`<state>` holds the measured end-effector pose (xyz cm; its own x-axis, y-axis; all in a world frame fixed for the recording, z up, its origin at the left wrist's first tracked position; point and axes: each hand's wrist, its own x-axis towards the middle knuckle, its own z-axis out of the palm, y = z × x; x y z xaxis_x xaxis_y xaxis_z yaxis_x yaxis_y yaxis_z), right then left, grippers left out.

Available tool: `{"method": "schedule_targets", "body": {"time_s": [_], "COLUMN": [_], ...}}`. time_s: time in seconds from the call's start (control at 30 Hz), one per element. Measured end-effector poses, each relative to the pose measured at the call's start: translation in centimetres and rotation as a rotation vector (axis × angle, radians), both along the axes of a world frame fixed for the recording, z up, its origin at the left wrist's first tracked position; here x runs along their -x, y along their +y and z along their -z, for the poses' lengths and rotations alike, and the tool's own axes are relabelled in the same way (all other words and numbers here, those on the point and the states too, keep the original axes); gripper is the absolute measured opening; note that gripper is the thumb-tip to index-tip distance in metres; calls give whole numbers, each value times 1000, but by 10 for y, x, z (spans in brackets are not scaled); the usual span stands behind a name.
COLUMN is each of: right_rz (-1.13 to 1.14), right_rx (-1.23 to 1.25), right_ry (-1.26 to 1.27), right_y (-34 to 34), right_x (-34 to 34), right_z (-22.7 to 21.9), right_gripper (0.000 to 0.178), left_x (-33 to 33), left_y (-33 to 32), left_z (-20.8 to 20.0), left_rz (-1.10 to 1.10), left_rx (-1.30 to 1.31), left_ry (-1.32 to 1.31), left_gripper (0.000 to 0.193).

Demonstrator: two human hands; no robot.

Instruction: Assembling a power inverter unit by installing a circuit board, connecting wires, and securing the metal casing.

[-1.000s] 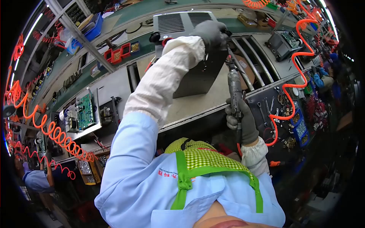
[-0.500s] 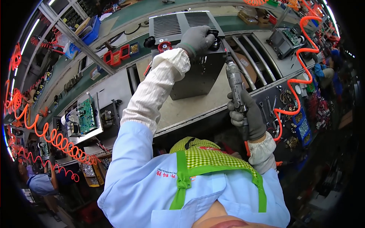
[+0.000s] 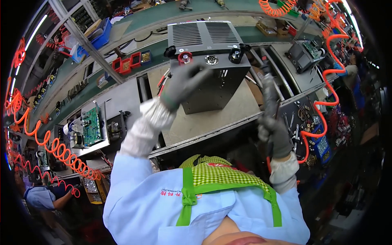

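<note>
A dark metal machine case (image 3: 214,90) with a grey louvred cover (image 3: 204,36) stands on a board on the bench in front of me. Along its near upper edge sit a red-ringed connector (image 3: 185,58), a round metal socket (image 3: 211,60) and a black round connector (image 3: 235,56). My left hand (image 3: 183,85), in a grey glove, is in front of the case's left side, blurred, with fingers stretched out and nothing visible in them. To the right of the case, my gloved right hand (image 3: 275,134) grips a power screwdriver (image 3: 269,92), its tip pointing away from me.
Metal rollers (image 3: 281,79) run right of the case. A green circuit board (image 3: 92,125) on a metal plate lies at left. Red parts bins (image 3: 125,65) stand behind. Orange coiled hoses (image 3: 61,151) hang on both sides. Hand tools (image 3: 295,126) lie at right. Another person (image 3: 41,198) is at far left.
My left hand has come off the black connector and moved left and toward me. My right hand has shifted right and a little nearer with the screwdriver, away from the case.
</note>
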<state>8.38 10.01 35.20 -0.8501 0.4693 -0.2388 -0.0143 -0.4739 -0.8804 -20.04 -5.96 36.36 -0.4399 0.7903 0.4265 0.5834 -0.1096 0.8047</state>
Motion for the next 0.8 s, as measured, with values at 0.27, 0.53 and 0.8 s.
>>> {"method": "schedule_targets", "body": {"time_s": [0.27,0.53,0.8], "right_rz": [117,-113,-152], "right_rx": [-398,-317,-262], "right_ry": [45,-52,125], "right_y": [134,167,130], "right_x": [185,262,200], "right_z": [-7,25,10], "right_gripper": [19,22,25], "left_x": [8,30,-15], "left_y": [-29,-27,-36], "left_z": [128,109,126], "left_rz": [-147,-57,-89], "left_rx": [-104,-51,-276], "left_ry": [-1906,-1809,-1793], "left_gripper": [91,90,90]}}
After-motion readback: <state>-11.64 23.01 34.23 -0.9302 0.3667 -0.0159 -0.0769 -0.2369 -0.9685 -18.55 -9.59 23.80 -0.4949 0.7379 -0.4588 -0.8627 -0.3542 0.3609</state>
